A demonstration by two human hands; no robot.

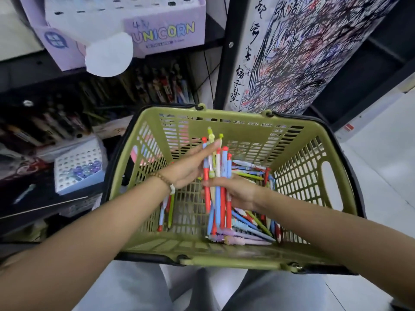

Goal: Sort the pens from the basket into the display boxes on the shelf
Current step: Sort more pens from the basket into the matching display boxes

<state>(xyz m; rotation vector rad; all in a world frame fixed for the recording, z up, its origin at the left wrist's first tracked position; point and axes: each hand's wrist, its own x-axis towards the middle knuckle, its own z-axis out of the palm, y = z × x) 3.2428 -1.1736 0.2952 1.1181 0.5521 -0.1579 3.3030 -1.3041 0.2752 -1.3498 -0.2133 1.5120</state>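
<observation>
right hand (239, 194) curls round a bundle of pens (222, 171), upright over the green basket (224, 263). left hand (190, 168) lays straight fingers on the bundle's 9 o'clock side. loose pens (251, 230) lie at the basket's 5 o'clock. the unicorn display box (166, 34) sits at 11 o'clock.

Even, soft daylight fills the view, brightest on the pale floor (381, 167) at right. The lower shelf (45, 122) at left sits dim and shadowed. Wide-angle distortion bends the edges; the UNICORN box (125, 25) and forearms look slightly blurred, the green basket (224, 122) sharper.
</observation>
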